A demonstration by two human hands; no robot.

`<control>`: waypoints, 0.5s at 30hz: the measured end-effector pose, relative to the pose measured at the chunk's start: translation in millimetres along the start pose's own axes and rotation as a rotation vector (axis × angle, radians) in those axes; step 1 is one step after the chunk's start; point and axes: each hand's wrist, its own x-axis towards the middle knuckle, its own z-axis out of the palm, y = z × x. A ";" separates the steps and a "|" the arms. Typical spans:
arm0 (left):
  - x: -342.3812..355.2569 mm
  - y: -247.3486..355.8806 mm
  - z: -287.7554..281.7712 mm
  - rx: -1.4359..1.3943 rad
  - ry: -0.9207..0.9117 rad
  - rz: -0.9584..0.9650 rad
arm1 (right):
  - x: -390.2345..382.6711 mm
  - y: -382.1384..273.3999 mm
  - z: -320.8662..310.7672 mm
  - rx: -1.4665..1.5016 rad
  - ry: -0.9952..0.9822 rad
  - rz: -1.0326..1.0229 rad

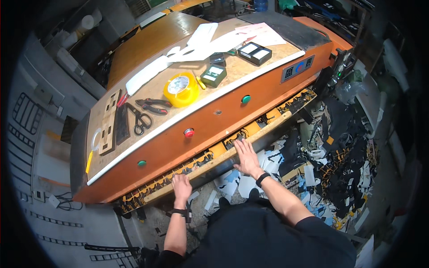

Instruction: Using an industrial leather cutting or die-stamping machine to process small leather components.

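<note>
So the big orange machine (210,120) takes up most of the room, and its far end runs off into dark clutter where I honestly can't make out much. Under its overhanging top there's a slot, and whatever sits deep inside is hidden in shadow. All you get is a strip of black and yellow cut pieces (250,129) along the mouth.

The thing being handled is a long pale wooden board (223,156) lying along that slot at the front edge, running diagonally from lower left up to the right. The left hand (181,186) rests on top of it near the lower end, fingers curled down over the board, so I can't tell how tight the hold is. The right hand (246,157) is flat on it further up, fingers spread and pressing, not wrapped around anything. The two hands are well apart.

On the machine's top: white sheets (196,44), a roll of yellow tape (181,89), black scissors (140,119), red-handled pliers (154,106), and a shallow black tray (254,52) with two compartments, each holding something pale I can't identify.

The floor on the right is buried in a heap of black, white and yellow offcuts (330,156).
</note>
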 end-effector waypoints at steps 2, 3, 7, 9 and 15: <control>-3.0 30.0 12.5 0.021 0.111 -0.034 | -6.3 7.0 -4.2 -0.003 0.014 0.044; -1.7 33.7 11.4 0.050 0.155 -0.087 | -4.9 1.9 -7.0 0.000 0.029 0.044; 8.3 47.5 17.4 0.094 0.080 -0.219 | -5.1 16.5 -10.4 -0.022 0.009 -0.006; 11.7 30.7 7.4 0.140 0.034 -0.163 | 16.0 11.9 -2.5 -0.090 0.047 -0.045; 14.3 27.0 -4.1 0.100 -0.150 -0.086 | 30.1 5.0 -14.7 -0.159 -0.059 0.061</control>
